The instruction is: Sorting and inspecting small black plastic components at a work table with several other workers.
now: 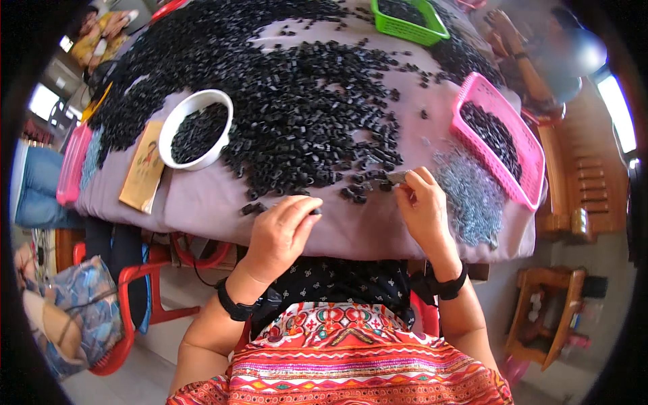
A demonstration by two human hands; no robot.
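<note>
Before the seated person stretches a counter (182, 216) draped in pale mauve cloth; I take its middle as the clock's centre, with that person at six. Heaped over it are masses of small black pieces (290, 108), running thickly from ten o'clock through the middle. A pink basket (533, 162) sits at three o'clock, black pieces inside it, and a green basket (405, 30) at about one, farther off, has dark pieces too. Around four, just beside the pink basket, spreads a loose pile of thin silvery bits (476, 212). At nine stands a white bowl (206, 159), partly filled with black pieces, and at the bowl's own eight o'clock lies a tan cardboard piece (143, 172).

The left hand (280, 226) is near half past six, its grip drawn close, thumb and fingertips pinching one black piece (315, 211). Toward four, the right hand (425, 209) has its grip nearly closed on a thin greyish object (397, 177), too small for me to tell what.
</note>
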